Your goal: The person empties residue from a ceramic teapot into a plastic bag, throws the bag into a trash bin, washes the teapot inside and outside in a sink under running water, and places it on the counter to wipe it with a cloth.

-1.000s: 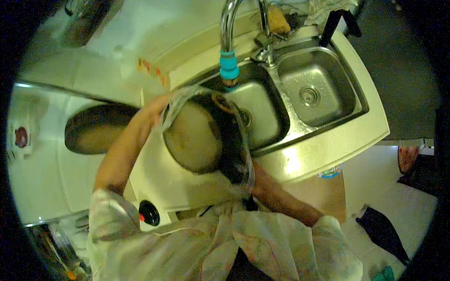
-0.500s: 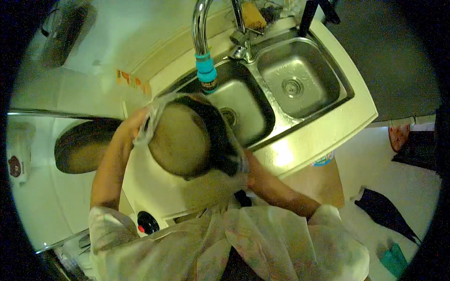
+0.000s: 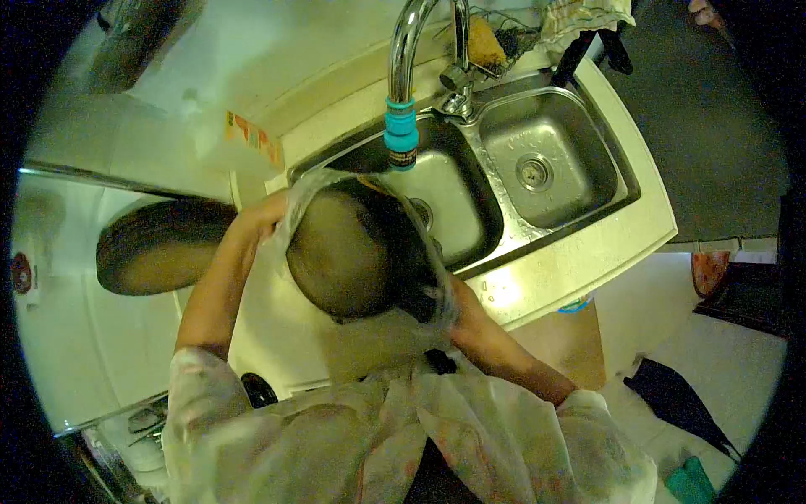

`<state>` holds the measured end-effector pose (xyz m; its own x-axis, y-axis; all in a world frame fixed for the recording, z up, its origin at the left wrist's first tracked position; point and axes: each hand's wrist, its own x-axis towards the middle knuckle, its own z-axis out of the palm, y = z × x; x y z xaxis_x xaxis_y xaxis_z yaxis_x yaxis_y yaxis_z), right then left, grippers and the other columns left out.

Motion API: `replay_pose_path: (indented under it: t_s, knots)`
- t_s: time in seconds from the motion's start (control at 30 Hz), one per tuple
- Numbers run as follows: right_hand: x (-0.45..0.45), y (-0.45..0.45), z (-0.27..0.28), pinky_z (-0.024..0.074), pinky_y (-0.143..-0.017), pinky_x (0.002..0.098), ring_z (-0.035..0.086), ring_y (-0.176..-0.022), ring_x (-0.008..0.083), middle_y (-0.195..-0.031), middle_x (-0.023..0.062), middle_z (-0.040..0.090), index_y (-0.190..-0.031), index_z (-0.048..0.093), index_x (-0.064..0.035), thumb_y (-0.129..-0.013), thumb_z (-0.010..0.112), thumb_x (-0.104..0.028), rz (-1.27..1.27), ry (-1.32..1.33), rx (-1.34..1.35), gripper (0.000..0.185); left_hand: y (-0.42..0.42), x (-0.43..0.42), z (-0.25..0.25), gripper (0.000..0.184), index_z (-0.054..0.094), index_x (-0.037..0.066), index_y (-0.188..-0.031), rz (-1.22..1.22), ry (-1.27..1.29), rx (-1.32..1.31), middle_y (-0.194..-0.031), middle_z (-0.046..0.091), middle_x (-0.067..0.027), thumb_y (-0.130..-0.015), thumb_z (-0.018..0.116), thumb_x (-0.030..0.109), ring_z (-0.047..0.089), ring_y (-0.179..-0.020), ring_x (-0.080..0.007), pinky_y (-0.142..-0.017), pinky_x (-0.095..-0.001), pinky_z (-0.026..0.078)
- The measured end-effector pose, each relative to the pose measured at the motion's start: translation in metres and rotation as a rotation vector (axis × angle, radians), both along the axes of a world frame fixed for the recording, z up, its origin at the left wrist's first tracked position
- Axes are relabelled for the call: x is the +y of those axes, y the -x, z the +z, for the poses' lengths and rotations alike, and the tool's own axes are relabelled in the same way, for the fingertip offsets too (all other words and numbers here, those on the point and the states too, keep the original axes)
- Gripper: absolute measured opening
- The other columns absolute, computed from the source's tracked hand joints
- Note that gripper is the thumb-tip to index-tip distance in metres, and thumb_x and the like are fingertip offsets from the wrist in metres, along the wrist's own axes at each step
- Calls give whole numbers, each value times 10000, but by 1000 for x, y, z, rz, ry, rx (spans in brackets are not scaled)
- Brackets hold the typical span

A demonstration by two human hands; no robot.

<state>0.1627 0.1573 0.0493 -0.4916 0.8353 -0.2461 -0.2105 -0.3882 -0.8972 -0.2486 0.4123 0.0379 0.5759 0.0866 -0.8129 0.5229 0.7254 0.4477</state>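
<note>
A round, dark vessel with a flat greyish face, like a pot or pan [image 3: 340, 252], is held between my hands over the counter, beside the left sink basin. Clear plastic [image 3: 441, 290], apparently a bag, surrounds its edges. My left hand [image 3: 270, 215] is closed on the plastic at the upper left rim, most of its fingers hidden behind it. At the lower right, my right hand [image 3: 463, 317] grips the other side, its fingers partly covered by the plastic and blurred. What is inside the plastic besides the vessel cannot be made out.
A chrome faucet with a teal nozzle [image 3: 401, 134] hangs just above the vessel. Behind it lie the left basin [image 3: 453, 185] and the right basin [image 3: 546, 160]. A yellow sponge [image 3: 485, 44] sits at the back. Left, a shiny panel shows a dark rounded shape [image 3: 164, 252], perhaps a reflection.
The view has shifted, so sink and faucet appear farther right. The vessel and both hands remain together, with the vessel's face turned slightly and looking darker. Both hands keep their hold.
</note>
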Motion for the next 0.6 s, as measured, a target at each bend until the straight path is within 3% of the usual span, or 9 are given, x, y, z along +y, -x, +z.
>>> replay_pose_path:
  t_s: [0.03,0.13,0.23,0.33,0.47,0.6]
  knots:
    - [-4,2,-3,319,-1095,367,437,-1269,240,-1383,138,442,-1391,343,-21,-774,741,-188,-6,-6,-22,753,2,11,16,598,506,71,-1310,-91,162,-137,-1298,523,-113,-898,485,503,496,-1160,-245,-1012,-398,375]
    - [-13,7,4,352,-1072,378,479,-1224,241,-1341,136,485,-1378,375,-23,-780,734,-163,-68,21,15,712,-32,-34,38,567,521,63,-1262,-6,-226,100,-1243,532,-116,-899,474,495,509,-1103,-236,-950,-402,395]
    - [-12,5,31,381,-1047,384,503,-1198,239,-1325,125,503,-1377,387,-39,-782,730,-156,-3,100,-13,697,-29,-51,-16,488,524,59,-1167,47,-453,314,-1119,516,-95,-895,461,460,488,-983,-214,-843,-391,382]
    - [-3,17,0,420,-1004,371,538,-1138,233,-1253,112,549,-1338,424,-47,-768,737,-165,42,3,-44,660,-12,-34,-46,418,526,56,-1073,-81,-567,433,-995,500,-74,-891,448,424,466,-864,-192,-736,-380,370]
    - [-23,36,24,450,-920,349,551,-1014,203,-1119,88,587,-1252,478,-40,-769,718,-131,-126,-86,-17,547,-19,-5,-31,345,530,51,-947,-325,-690,509,-830,479,-47,-886,431,376,438,-705,-163,-593,-366,353]
    - [-6,41,-17,422,-922,329,520,-1010,182,-1115,84,579,-1237,491,-37,-810,665,-121,80,-2,-139,470,-17,26,-39,312,533,47,-821,-528,-812,593,-665,458,-19,-881,414,329,410,-546,-133,-451,-352,337]
